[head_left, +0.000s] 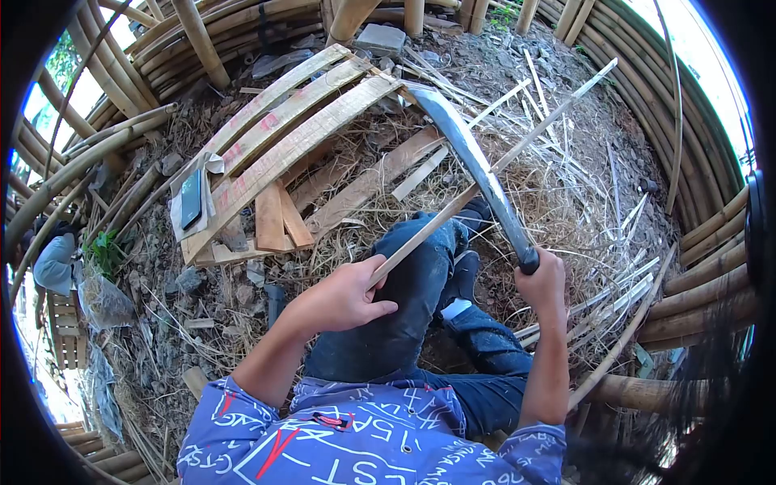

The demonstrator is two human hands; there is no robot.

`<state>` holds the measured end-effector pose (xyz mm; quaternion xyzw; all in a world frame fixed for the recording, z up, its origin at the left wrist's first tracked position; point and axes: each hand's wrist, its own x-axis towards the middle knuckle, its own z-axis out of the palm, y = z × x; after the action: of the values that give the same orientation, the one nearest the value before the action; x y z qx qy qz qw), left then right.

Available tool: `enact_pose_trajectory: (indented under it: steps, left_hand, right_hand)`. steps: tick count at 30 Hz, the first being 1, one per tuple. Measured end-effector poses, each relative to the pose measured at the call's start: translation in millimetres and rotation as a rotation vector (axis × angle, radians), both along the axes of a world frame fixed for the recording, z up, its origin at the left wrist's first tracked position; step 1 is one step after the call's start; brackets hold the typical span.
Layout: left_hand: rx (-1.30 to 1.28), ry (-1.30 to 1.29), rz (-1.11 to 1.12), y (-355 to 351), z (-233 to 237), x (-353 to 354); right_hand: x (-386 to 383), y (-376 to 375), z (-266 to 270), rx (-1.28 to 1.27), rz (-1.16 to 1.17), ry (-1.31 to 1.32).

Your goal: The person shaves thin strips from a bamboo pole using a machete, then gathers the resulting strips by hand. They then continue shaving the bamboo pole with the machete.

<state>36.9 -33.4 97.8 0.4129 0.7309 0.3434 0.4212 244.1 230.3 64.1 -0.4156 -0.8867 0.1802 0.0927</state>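
My left hand is closed around the lower end of a long, thin bamboo strip, which slants up to the right across my bent knee. In my right hand is the dark handle of a long curved machete. Its blade reaches up and to the left and crosses the strip around the strip's middle. They appear to touch there. Both of my hands are in front of my lap, the left one near my thigh.
Left of my legs lies a wooden pallet with a phone on its corner. Shavings and split strips litter the ground. A block sits at the back. Bamboo pole walls curve around me.
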Motion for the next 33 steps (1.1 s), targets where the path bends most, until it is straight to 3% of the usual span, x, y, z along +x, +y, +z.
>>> enact_pose_trajectory:
  steps: [6, 9, 13, 16, 18, 22, 28, 33]
  left_hand:
    - [0.057, 0.012, 0.032, 1.5, -6.6, 8.1]
    - [0.043, 0.082, 0.039, 2.7, -4.6, 10.2]
    - [-0.011, 0.123, 0.014, 5.9, 4.1, 13.1]
    - [0.003, 0.156, -0.010, 4.3, -3.0, 11.1]
    - [-0.007, 0.149, -0.003, 1.9, -4.2, 10.8]
    - [-0.027, 0.060, 0.032, -7.1, -8.9, 9.4]
    - [-0.021, 0.010, 0.029, -9.8, -11.3, 6.5]
    - [0.017, 0.051, 0.016, -12.8, -15.6, 9.9]
  right_hand:
    - [-2.9, -11.3, 5.4, -0.027, 0.055, 0.155]
    - [-17.1, -33.7, 34.9, -0.287, 0.111, 0.226]
    - [-34.3, -47.4, 45.7, -0.334, 0.153, 0.254]
    - [-47.3, -44.9, 50.2, -0.306, 0.233, 0.145]
    - [-56.1, -37.4, 36.0, -0.055, 0.279, 0.303]
    - [-53.3, 0.7, 40.8, -0.144, 0.069, 0.224]
    - [-42.4, 8.2, 46.6, 0.028, 0.049, 0.051]
    - [-42.2, -2.0, 49.5, 0.042, 0.081, 0.121]
